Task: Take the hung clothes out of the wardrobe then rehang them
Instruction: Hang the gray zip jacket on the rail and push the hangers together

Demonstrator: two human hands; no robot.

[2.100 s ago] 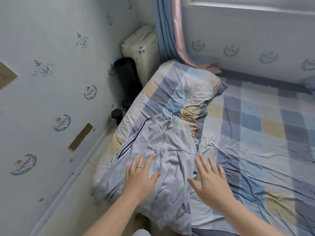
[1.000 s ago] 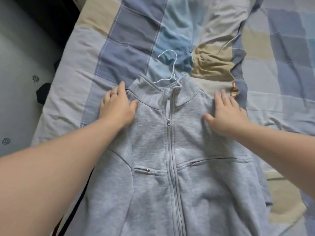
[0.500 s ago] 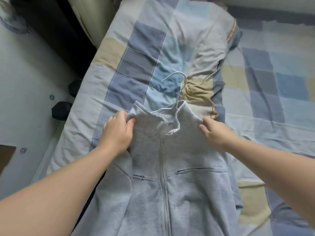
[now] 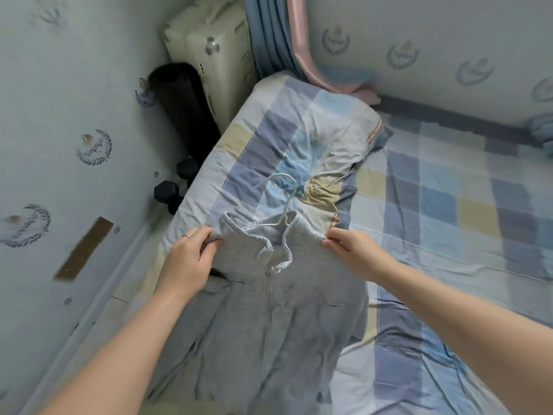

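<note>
A grey zip-up jacket [image 4: 269,319] hangs lifted above the near edge of the bed, its collar spread open. A white wire hanger [image 4: 281,205] sits inside the collar, its hook sticking up toward the pillow. My left hand [image 4: 188,259] grips the jacket's left shoulder. My right hand [image 4: 350,250] pinches the right shoulder. The lower part of the jacket drapes down toward me in folds.
A patchwork pillow [image 4: 293,151] lies on the checked bed sheet [image 4: 449,211]. Between bed and left wall stand a cream suitcase [image 4: 209,55], a black rolled mat [image 4: 179,106] and dark dumbbells [image 4: 170,193]. Blue and pink curtains [image 4: 281,43] hang at the back.
Both hands went from lying flat on the jacket to gripping its shoulders, and the jacket has been raised off the bed with the hanger inside.
</note>
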